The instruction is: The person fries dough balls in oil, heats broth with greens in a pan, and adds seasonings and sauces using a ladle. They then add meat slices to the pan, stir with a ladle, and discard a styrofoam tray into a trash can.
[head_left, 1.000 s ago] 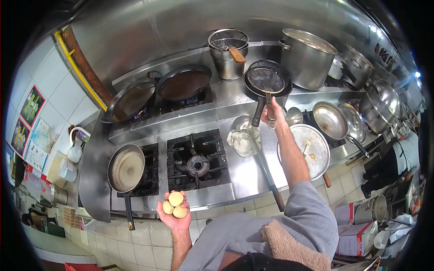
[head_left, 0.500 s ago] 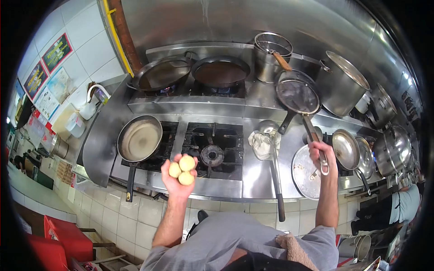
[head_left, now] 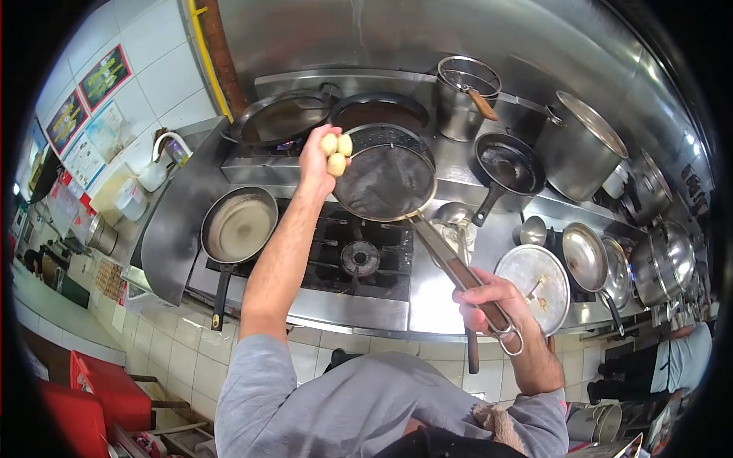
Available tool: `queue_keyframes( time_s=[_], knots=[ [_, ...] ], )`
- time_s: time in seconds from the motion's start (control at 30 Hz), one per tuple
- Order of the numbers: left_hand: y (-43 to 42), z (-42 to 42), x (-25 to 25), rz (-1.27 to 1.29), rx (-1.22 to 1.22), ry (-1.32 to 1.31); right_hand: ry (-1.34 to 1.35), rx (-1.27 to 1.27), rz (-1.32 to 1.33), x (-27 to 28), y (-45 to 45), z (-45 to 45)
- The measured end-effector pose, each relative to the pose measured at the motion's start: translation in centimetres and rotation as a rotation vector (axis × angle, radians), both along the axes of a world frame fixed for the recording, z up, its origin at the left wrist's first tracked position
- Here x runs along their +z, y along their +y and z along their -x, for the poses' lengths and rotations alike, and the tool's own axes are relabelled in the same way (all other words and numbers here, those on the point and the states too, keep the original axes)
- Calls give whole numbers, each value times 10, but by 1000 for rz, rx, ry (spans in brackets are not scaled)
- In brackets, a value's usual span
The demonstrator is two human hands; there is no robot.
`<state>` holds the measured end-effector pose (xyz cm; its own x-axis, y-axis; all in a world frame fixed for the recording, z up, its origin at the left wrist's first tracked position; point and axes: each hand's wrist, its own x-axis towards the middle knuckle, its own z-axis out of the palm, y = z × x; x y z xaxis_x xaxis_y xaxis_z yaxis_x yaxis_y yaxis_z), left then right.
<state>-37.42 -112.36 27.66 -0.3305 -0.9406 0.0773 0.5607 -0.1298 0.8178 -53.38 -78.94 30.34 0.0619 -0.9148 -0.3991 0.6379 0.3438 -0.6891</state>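
My left hand [head_left: 314,162] is closed around three pale yellow balls [head_left: 336,164], whose exact kind I cannot make out. It is raised over the rear of the stove, beside the rim of a round mesh strainer [head_left: 385,182]. My right hand [head_left: 495,299] grips the strainer's long handle [head_left: 450,263], near its looped end. The strainer's head hangs above the burners, partly hiding a dark wok [head_left: 379,113] behind it. Another wide dark pan [head_left: 281,120], with dark liquid inside, sits at the back left, close to my left fingertips.
A frying pan [head_left: 240,225] rests at the front left of the stove. To the right are a metal lid [head_left: 534,286], a ladle [head_left: 533,230], a black frying pan [head_left: 510,164] and a tall stockpot [head_left: 580,145]. Another person [head_left: 679,359] stands at the far right.
My left hand has moved up and forward with the balls. My right hand has brought the strainer leftward off the black frying pan, over the burners.
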Motion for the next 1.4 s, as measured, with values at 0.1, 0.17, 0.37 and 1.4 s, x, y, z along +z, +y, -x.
queue_keyframes(
  time_s=[0.1, 0.17, 0.37, 1.4],
  knots=[
    [-42, 7, -7, 918, 146, -820, 22, 85, 21, 0, -33, -11],
    [-30, 16, -9, 976, 193, -1452, -26, 114, 76, 2, -56, -21],
    [-94, 2, -27, 790, -27, -1737, -228, 103, 12, -3, -118, -37],
    [-11, -304, -93, 406, 550, -751, -411, 399, 12, -61, -549, -61]
  ],
)
